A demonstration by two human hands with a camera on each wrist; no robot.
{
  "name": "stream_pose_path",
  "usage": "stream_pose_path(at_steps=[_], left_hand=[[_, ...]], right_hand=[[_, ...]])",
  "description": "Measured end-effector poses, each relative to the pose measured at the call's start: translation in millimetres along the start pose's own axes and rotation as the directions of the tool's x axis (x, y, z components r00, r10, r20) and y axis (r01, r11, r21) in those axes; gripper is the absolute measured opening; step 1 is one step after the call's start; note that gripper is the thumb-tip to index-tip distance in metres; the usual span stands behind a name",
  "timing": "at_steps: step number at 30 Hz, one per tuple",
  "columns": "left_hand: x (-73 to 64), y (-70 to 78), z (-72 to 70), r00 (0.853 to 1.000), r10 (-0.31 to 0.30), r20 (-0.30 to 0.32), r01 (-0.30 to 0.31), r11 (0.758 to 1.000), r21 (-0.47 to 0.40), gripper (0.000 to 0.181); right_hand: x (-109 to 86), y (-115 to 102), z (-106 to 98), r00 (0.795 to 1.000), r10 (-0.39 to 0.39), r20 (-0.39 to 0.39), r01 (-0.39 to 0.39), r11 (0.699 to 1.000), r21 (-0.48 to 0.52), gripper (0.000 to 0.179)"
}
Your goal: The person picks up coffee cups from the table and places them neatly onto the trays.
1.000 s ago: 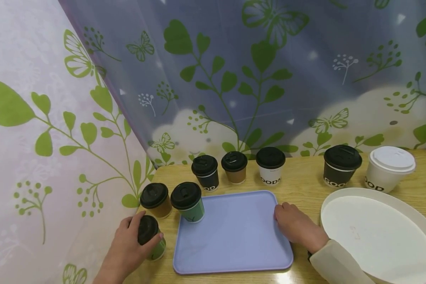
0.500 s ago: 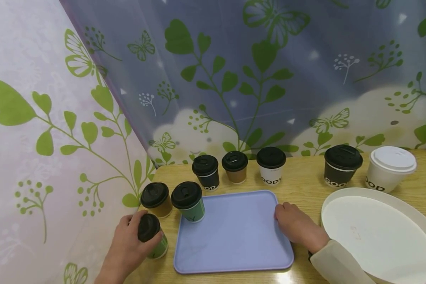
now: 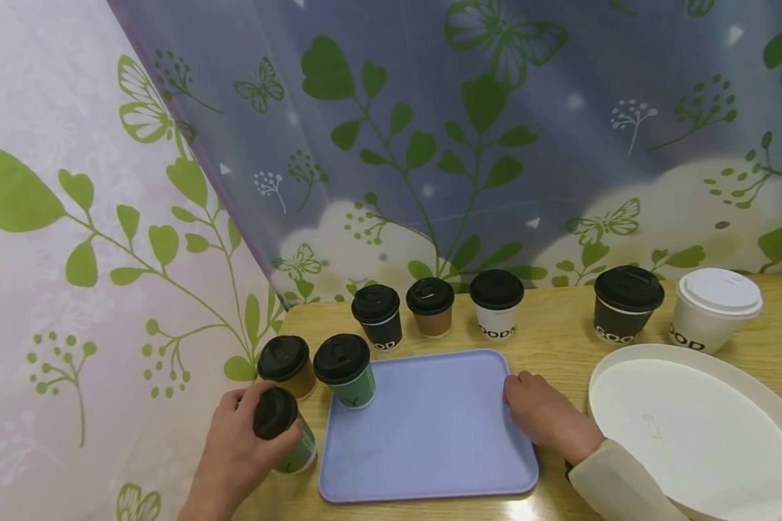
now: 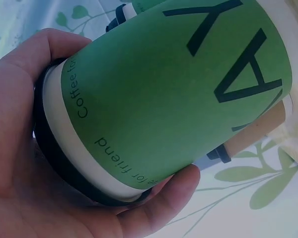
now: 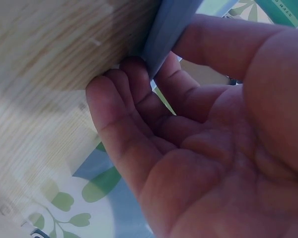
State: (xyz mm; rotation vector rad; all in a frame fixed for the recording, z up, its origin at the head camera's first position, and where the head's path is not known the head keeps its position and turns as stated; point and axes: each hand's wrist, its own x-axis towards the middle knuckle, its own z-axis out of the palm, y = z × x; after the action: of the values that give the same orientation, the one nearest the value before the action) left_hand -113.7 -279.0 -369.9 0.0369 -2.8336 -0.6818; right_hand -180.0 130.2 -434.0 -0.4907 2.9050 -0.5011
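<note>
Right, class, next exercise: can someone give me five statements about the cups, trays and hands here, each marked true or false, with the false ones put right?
1. The left hand grips a green paper cup with a black lid. True.
2. The right hand is wrapped around a cup. False: it grips the right edge of the lavender rectangular tray.
3. The round white tray lies to the right of the lavender one in the head view. True.
4. Every cup has a black lid. False: the white paper cup at the far right has a white lid.
5. A second green paper cup stands upright at the lavender tray's far left corner. True.
</note>
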Motion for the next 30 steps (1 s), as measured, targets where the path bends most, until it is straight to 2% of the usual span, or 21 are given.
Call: stream_pose_path(at_steps=[9,14,24,30], left_hand=[[-3.5,4.0,-1.5,1.0,0.015,-0.001,-0.015,1.0,-0.004,0.065],[-5.4,10.5,-4.5,0.999,0.032,-0.015,-0.032,0.999,0.005,0.065],[-7.0,23.4,-6.8,0.991,0.104,-0.081,-0.103,0.995,0.015,0.062],[-7.1,30.5,-4.4,0.978,0.167,-0.122,-0.166,0.986,0.015,0.059]], right_hand=[[1.0,0,2,1.0,0.01,0.016,-0.01,1.0,0.002,0.005],[-0.4,1,2,1.0,-0.012,-0.015,0.012,1.0,0.0,0.006],[-0.2,1,2,1.0,-0.01,-0.015,0.01,1.0,-0.002,0.007],[1.0,2,2,1.0,-0.013,-0.013,0.013,1.0,-0.006,0.006]])
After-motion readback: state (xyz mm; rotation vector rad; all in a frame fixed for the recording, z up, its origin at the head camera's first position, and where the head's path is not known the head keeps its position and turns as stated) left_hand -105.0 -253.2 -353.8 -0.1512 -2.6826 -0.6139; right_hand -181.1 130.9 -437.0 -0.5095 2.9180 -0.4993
